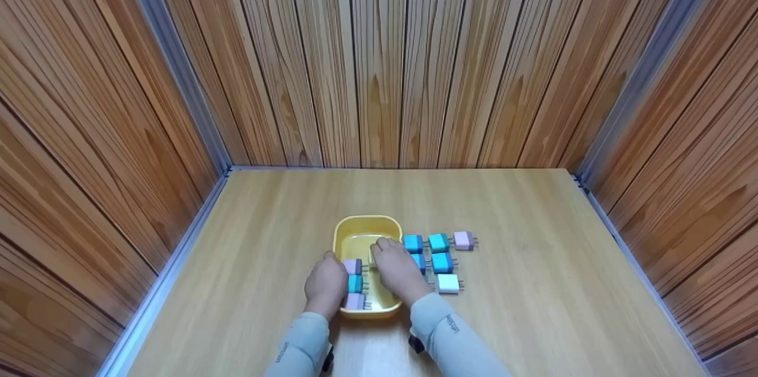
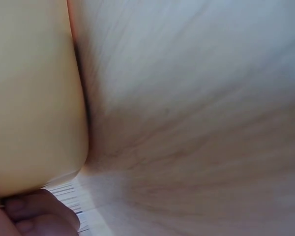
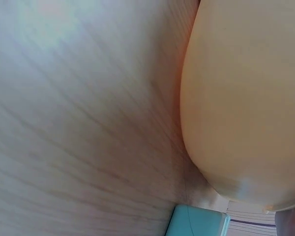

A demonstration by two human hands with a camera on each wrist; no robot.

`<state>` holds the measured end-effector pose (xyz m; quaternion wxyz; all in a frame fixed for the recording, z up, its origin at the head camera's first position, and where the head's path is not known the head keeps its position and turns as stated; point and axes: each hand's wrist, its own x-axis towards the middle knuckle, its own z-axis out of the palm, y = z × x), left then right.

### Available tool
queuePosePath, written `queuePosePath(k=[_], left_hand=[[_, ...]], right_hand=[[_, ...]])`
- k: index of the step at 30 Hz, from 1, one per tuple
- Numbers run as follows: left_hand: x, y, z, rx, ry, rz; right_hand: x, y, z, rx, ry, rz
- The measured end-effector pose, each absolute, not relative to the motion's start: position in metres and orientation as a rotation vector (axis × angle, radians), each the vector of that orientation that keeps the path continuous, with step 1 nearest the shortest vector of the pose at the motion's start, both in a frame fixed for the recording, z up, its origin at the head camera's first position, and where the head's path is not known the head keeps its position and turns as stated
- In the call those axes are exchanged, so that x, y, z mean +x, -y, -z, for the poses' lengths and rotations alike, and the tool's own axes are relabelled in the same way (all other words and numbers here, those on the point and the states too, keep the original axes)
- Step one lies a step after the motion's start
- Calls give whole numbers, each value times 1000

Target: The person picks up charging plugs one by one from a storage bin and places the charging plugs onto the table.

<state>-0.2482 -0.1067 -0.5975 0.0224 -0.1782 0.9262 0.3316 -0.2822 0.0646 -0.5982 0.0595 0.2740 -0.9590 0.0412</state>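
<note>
A yellow plastic tray (image 1: 366, 226) lies on the table, with two lilac charger plugs (image 1: 355, 301) and a teal charger plug (image 1: 354, 283) in a column along its left side. My left hand (image 1: 325, 285) grips the tray's left rim; in the left wrist view, curled fingers (image 2: 46, 216) show by the tray's outer wall (image 2: 34, 98). Over the tray's middle, my right hand (image 1: 398, 264) pinches a pale charger plug (image 1: 372, 256), mostly hidden behind the fingers. In the right wrist view the tray wall (image 3: 246, 98) hides most of that hand.
Right of the tray, several charger plugs lie in rows on the wooden table (image 1: 284, 205): teal-blue ones (image 1: 442, 262), a lilac one (image 1: 463, 240) and a white one (image 1: 448, 283). My right forearm covers part of the nearest row. Wood-panelled walls (image 1: 379, 69) enclose the table.
</note>
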Motion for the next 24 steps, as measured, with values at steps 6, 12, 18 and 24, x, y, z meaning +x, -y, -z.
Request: queuePosePath(k=[6,12,18,24], left_hand=[[-248,108,597,-578,-2830,-1060],[-245,107,595,-679,-2694,-1238],[-245,105,595,-677,-2718,-1223],[-248,106,594,-547,-2900,-985]], right_hand=[[-282,-64,594,822,2934,-210],[-282,-64,593,828,2928,-218],[-281,-66,591,826,2869,-223],[-278,-66,583,875,2827,-219]])
